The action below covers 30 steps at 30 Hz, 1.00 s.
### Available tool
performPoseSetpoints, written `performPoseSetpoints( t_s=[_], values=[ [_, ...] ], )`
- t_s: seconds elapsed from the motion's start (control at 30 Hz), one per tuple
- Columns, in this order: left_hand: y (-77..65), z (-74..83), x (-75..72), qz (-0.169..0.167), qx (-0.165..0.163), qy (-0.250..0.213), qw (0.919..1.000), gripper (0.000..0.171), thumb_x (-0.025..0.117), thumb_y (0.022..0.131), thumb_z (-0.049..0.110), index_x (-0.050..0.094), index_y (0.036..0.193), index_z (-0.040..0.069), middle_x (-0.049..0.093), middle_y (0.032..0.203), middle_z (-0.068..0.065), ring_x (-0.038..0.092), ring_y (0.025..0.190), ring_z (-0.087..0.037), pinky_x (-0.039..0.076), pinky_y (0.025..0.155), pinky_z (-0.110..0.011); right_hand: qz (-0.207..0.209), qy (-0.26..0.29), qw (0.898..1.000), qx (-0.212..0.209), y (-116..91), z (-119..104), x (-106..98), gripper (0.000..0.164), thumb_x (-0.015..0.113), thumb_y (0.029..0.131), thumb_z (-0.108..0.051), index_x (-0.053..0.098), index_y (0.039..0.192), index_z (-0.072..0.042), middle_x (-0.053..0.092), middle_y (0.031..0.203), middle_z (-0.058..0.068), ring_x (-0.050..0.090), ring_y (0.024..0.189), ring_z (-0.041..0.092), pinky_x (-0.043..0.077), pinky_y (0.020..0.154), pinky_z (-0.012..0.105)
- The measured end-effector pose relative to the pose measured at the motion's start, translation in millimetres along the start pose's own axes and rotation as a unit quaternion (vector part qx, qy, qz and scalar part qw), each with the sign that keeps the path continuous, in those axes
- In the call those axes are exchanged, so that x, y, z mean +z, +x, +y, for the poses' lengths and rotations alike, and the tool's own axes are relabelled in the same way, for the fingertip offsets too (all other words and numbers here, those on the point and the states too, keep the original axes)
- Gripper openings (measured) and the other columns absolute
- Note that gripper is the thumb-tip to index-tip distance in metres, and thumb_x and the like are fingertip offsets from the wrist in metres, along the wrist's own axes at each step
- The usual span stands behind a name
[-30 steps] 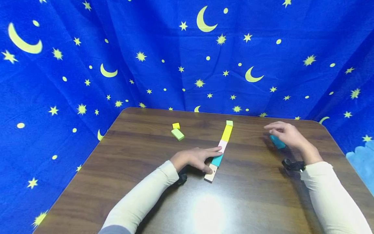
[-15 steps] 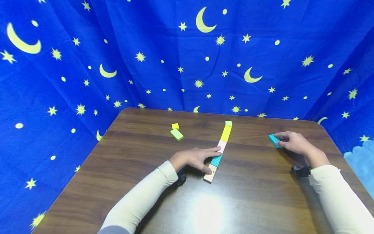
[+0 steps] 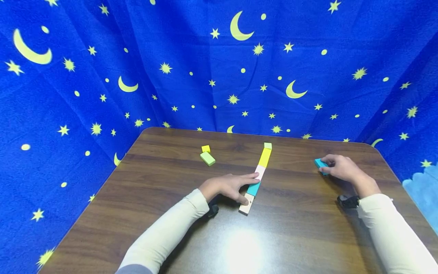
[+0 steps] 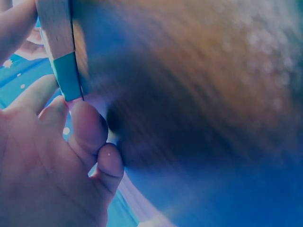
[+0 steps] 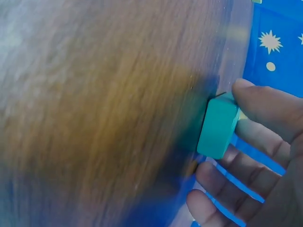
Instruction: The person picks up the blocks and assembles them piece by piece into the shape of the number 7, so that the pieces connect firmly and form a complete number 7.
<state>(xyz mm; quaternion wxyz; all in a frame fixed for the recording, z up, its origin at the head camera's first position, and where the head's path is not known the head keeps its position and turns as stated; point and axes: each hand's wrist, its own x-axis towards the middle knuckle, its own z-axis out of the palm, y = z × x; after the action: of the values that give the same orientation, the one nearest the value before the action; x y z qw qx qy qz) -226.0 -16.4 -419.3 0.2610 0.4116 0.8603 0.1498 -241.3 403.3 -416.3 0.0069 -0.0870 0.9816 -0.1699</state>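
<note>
In the head view a row of blocks slants across the table: a small light green block (image 3: 268, 145) at the far end, then a yellow block (image 3: 265, 157), a pale pink block (image 3: 261, 170), a blue block (image 3: 253, 189) and a bare wood block (image 3: 245, 209) nearest. My left hand (image 3: 227, 186) lies over the row's left side, thumb on the wood block, fingertips reaching the pink one. At the right, my right hand (image 3: 345, 168) pinches a separate blue block (image 3: 318, 163) between thumb and fingers. The right wrist view shows that block (image 5: 218, 127) under the thumb.
Left of the row lie a small yellow block (image 3: 205, 148) and a light green block (image 3: 207, 158). The brown wooden table (image 3: 164, 167) ends at a blue curtain (image 3: 191, 45) printed with moons and stars.
My right hand has come down from above the separate blue block and now grips it by its near right part. The left hand stays on the row.
</note>
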Motion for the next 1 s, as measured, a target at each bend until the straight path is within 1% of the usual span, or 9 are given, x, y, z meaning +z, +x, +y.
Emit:
performPoseSetpoints(
  t_s=[0.13, 0.27, 0.4, 0.5, 0.6, 0.7, 0.83, 0.93, 1.0],
  values=[
    [0.1, -0.6, -0.1, -0.001, 0.000, 0.000, 1.0000, 0.085, 0.068, 0.086, 0.040, 0.024, 0.158, 0.031, 0.006, 0.168, 0.017, 0.021, 0.154, -0.015, 0.023, 0.123, -0.053, -0.003, -0.003, 1.000, 0.000, 2, -2, 1, 0.041, 0.075, 0.083, -0.025, 0.065, 0.114, 0.001, 0.069, 0.098, 0.026, 0.064, 0.087, 0.038, 0.049, 0.070, 0.045],
    [-0.4, -1.5, -0.8, -0.001, 0.002, 0.000, 1.0000, 0.085, 0.068, 0.086, 0.040, 0.024, 0.158, 0.031, 0.006, 0.168, 0.015, 0.020, 0.155, -0.015, 0.023, 0.123, -0.052, -0.003, -0.009, 1.000, -0.015, 5, -2, 2, 0.037, 0.075, 0.081, -0.017, 0.063, 0.111, 0.001, 0.068, 0.093, 0.022, 0.063, 0.083, 0.033, 0.047, 0.067, 0.040],
    [-1.1, -2.5, -2.2, 0.001, 0.004, 0.000, 1.0000, 0.085, 0.068, 0.086, 0.040, 0.024, 0.158, 0.030, 0.006, 0.169, 0.015, 0.019, 0.155, -0.014, 0.023, 0.123, -0.052, -0.003, -0.011, 1.000, -0.022, 8, -2, 1, 0.036, 0.073, 0.081, -0.016, 0.062, 0.112, 0.001, 0.068, 0.093, 0.022, 0.063, 0.083, 0.033, 0.047, 0.067, 0.040],
    [-1.9, -3.5, -2.9, 0.000, 0.001, -0.001, 1.0000, 0.085, 0.068, 0.087, 0.039, 0.024, 0.158, 0.030, 0.006, 0.169, 0.015, 0.018, 0.155, -0.014, 0.022, 0.123, -0.053, -0.013, 0.006, 1.000, -0.019, 9, -4, 1, 0.039, 0.070, 0.084, -0.015, 0.061, 0.118, 0.002, 0.068, 0.099, 0.026, 0.065, 0.087, 0.036, 0.049, 0.069, 0.041],
    [-2.7, -4.0, -2.6, -0.002, 0.000, -0.004, 1.0000, 0.084, 0.068, 0.087, 0.039, 0.024, 0.158, 0.030, 0.006, 0.169, 0.014, 0.017, 0.155, -0.014, 0.021, 0.123, -0.054, -0.027, 0.030, 0.999, -0.017, 8, -5, 1, 0.043, 0.067, 0.087, -0.014, 0.058, 0.127, 0.001, 0.069, 0.103, 0.027, 0.066, 0.091, 0.035, 0.049, 0.070, 0.037],
    [-2.6, -4.1, -1.5, -0.002, 0.000, -0.002, 1.0000, 0.084, 0.068, 0.087, 0.039, 0.024, 0.158, 0.030, 0.007, 0.169, 0.014, 0.018, 0.155, -0.014, 0.023, 0.123, -0.053, -0.033, 0.062, 0.997, -0.015, 5, -8, 1, 0.044, 0.063, 0.089, -0.014, 0.057, 0.131, 0.000, 0.069, 0.103, 0.024, 0.065, 0.086, 0.025, 0.047, 0.067, 0.031],
    [-1.1, -3.2, -0.3, -0.002, 0.003, 0.003, 1.0000, 0.084, 0.068, 0.087, 0.041, 0.024, 0.158, 0.030, 0.007, 0.169, 0.015, 0.018, 0.155, -0.013, 0.025, 0.123, -0.052, -0.019, 0.137, 0.990, -0.021, -6, -12, -4, 0.041, 0.059, 0.093, -0.009, 0.055, 0.132, 0.003, 0.068, 0.098, 0.017, 0.060, 0.079, 0.004, 0.052, 0.064, 0.027],
    [-0.8, -1.8, -0.6, -0.005, 0.004, 0.003, 1.0000, 0.084, 0.067, 0.087, 0.041, 0.023, 0.159, 0.031, 0.006, 0.169, 0.015, 0.017, 0.155, -0.012, 0.022, 0.123, -0.054, 0.003, 0.176, 0.983, -0.045, -15, -19, -10, 0.040, 0.058, 0.092, -0.005, 0.055, 0.131, 0.004, 0.068, 0.094, 0.008, 0.057, 0.078, -0.005, 0.054, 0.064, 0.024],
    [-1.1, -1.1, -1.2, -0.006, 0.003, 0.000, 1.0000, 0.084, 0.067, 0.087, 0.041, 0.024, 0.158, 0.031, 0.006, 0.169, 0.015, 0.017, 0.155, -0.012, 0.022, 0.123, -0.055, 0.013, 0.185, 0.980, -0.067, -19, -25, -14, 0.039, 0.059, 0.091, -0.003, 0.055, 0.130, 0.003, 0.067, 0.092, 0.002, 0.057, 0.078, -0.007, 0.054, 0.063, 0.024]
  ],
)
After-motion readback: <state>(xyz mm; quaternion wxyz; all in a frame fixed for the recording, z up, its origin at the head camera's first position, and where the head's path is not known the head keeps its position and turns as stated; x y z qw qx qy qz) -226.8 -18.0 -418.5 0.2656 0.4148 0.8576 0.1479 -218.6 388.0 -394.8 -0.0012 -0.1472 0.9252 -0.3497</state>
